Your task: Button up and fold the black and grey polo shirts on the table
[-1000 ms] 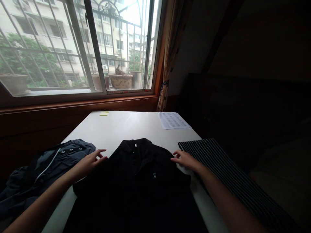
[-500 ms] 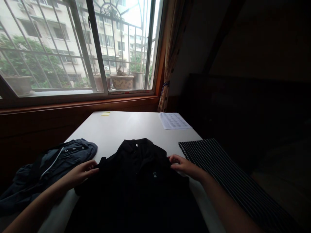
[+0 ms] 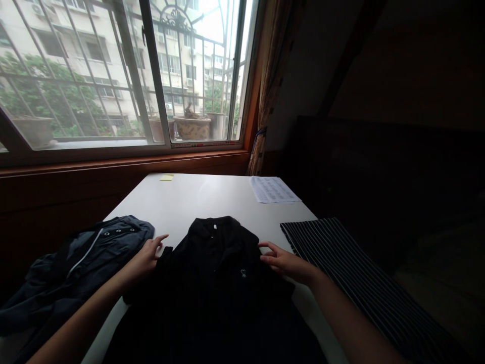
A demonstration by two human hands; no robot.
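Note:
A black polo shirt (image 3: 215, 283) lies flat on the white table (image 3: 197, 197), collar towards the window. My left hand (image 3: 146, 257) rests at the shirt's left shoulder edge with fingers spread. My right hand (image 3: 286, 263) lies on the right shoulder, fingers slightly bent and pressing the cloth. Whether either hand pinches the fabric is hard to tell in the dim light.
A dark blue hooded jacket (image 3: 71, 258) lies crumpled at the table's left edge. A black-and-white striped garment (image 3: 352, 278) drapes over the right edge. A printed sheet (image 3: 273, 189) and a yellow sticky note (image 3: 166, 177) lie near the window (image 3: 125, 76).
Both hands have drawn inward along the shirt's shoulders. The left hand pulled back, then reached forward again; the shoulders now look narrower and bunched.

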